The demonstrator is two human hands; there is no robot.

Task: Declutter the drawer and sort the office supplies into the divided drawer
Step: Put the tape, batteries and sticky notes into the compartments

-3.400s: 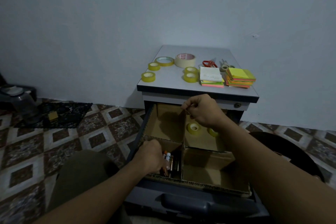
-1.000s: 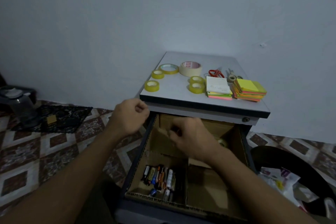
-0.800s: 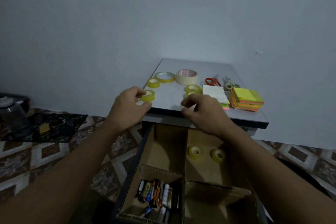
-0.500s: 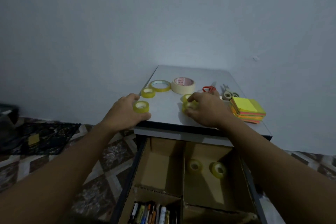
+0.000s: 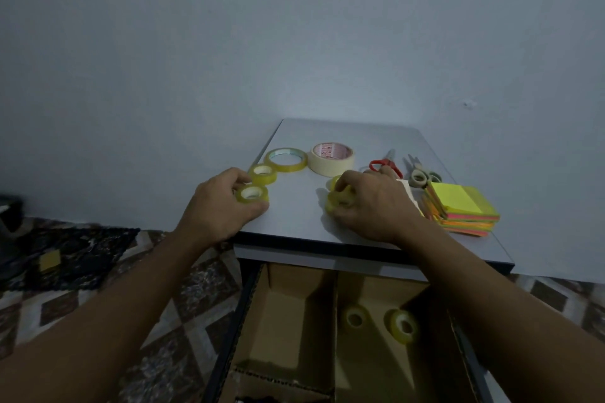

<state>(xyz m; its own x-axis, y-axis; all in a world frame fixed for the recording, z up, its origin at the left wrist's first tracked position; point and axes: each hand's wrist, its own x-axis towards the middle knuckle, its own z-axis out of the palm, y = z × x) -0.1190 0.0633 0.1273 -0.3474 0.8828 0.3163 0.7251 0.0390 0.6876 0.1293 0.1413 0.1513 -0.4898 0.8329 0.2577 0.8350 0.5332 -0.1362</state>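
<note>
On the cabinet top point(image 5: 360, 137), I saw the left hand point(image 5: 219, 209) curled round a small yellow tape roll point(image 5: 252, 195), pinching its sides near the front left edge. The right hand point(image 5: 370, 206) gripped another yellow roll point(image 5: 340, 201) nearer the middle; a further roll behind its fingers was mostly hidden from me. Close by lay a second small roll point(image 5: 262, 173), a thin tape ring point(image 5: 285, 159), cream masking tape point(image 5: 331, 159), red scissors point(image 5: 384, 165), grey scissors point(image 5: 420, 173) and sticky notes point(image 5: 461, 206). Below, the open drawer point(image 5: 294, 304) held two yellow rolls point(image 5: 355, 319) in its back right cardboard compartment, just apart.
</note>
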